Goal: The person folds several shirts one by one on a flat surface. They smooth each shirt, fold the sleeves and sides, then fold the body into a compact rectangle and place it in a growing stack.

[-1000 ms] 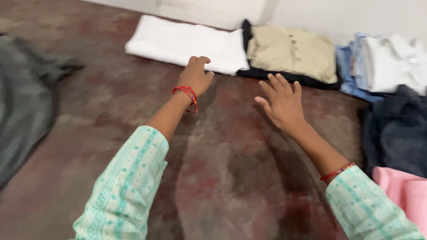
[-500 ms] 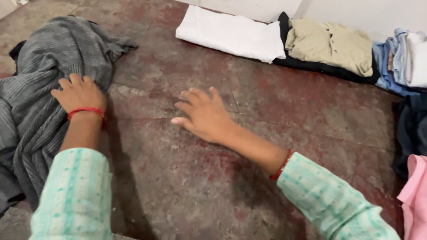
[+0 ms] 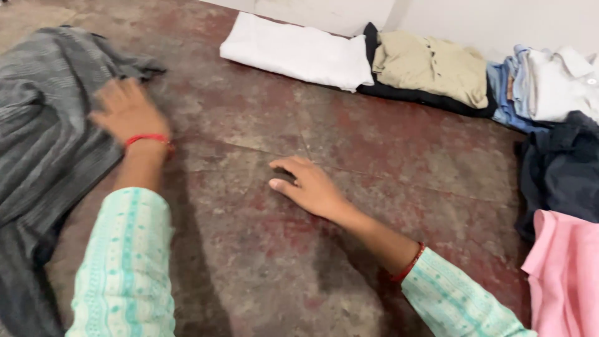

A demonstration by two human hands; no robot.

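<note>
The left hand (image 3: 128,112) lies spread on the edge of the grey striped garment (image 3: 43,137), which sits crumpled at the left of the red floor (image 3: 349,150). The hand is blurred, so I cannot tell whether its grip has closed on the cloth. The right hand (image 3: 312,187) rests flat on the bare floor, fingers loose and holding nothing.

To handle the garment well, I judge it best to take a firm pinch at a seam or hem rather than a bunch of loose cloth, and to keep the right hand free to smooth it.

Along the wall lie a folded white cloth (image 3: 299,53), a beige shirt (image 3: 433,68) on a black garment (image 3: 424,98), and blue and white clothes (image 3: 543,84). A dark garment (image 3: 561,168) and a pink cloth (image 3: 564,274) lie at the right. No packages, labels or signs show.
</note>
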